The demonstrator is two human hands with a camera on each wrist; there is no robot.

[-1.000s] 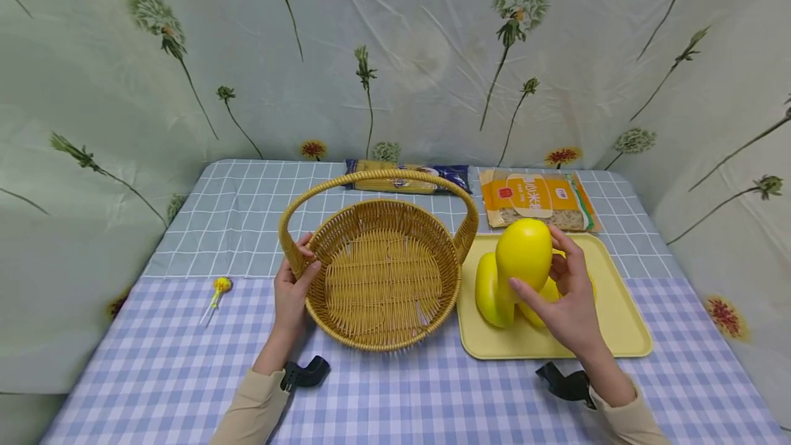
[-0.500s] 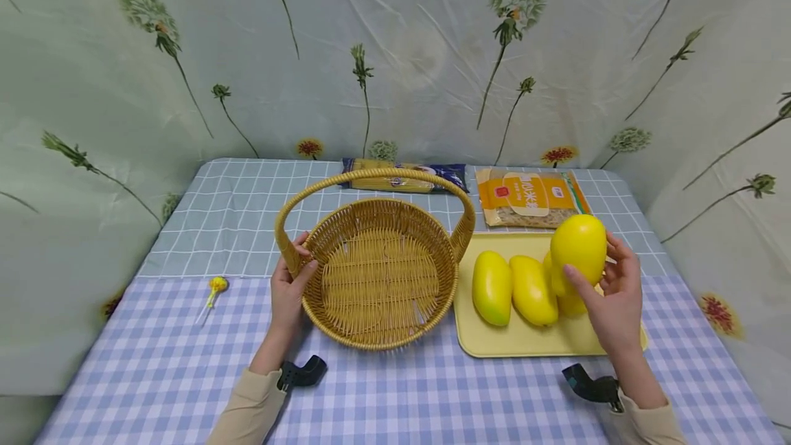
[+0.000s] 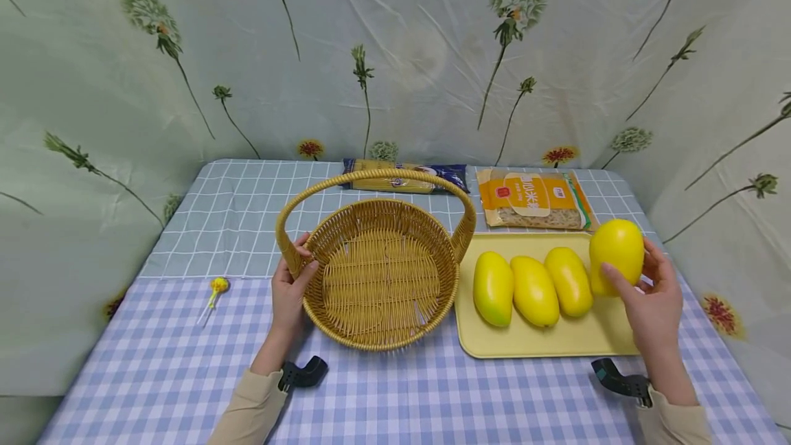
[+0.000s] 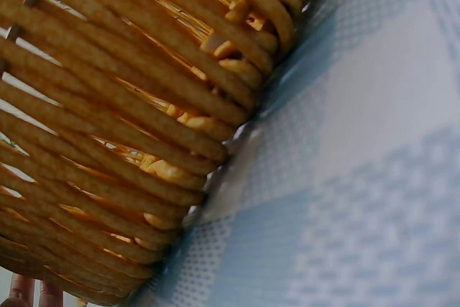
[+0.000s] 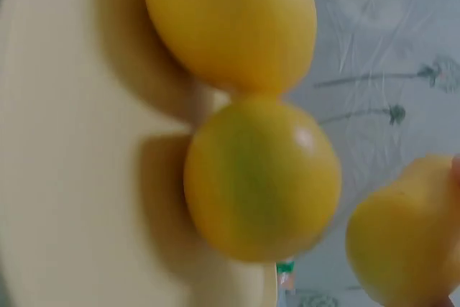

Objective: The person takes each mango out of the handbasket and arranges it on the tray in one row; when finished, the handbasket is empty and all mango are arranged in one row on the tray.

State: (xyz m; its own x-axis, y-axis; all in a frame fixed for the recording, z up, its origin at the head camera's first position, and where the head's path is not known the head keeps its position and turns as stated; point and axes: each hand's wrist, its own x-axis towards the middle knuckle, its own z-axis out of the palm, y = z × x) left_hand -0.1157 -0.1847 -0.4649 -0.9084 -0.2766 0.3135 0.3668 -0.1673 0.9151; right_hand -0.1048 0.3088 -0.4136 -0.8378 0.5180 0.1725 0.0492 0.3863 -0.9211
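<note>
My left hand [image 3: 289,297] grips the left side of a round wicker basket [image 3: 381,347] by the rim below its arched handle, thumb toward the inside. The left wrist view shows the basket's woven wall [image 4: 108,120] close up, with a few fingertips [image 4: 50,293] at the lower left corner. At the right end of a yellow tray [image 3: 494,347], my right hand [image 3: 658,304] holds a yellow mango [image 3: 616,253] raised above the tray. Three more mangoes lie in a row on it: one at left [image 3: 493,288], a middle mango [image 3: 534,291] and one at right [image 3: 568,281].
A pack of spaghetti [image 3: 402,185] lies behind the basket. Behind the tray is an orange-and-clear bag of grain [image 3: 534,201]. On the checked cloth [image 3: 432,400] to the left rests a lollipop [image 3: 218,287]. A floral curtain [image 3: 426,88] surrounds the table.
My right hand has carried the mango rightward, from over the tray's left half to its right end, uncovering the three lying mangoes. The left hand and basket have stayed in place.
</note>
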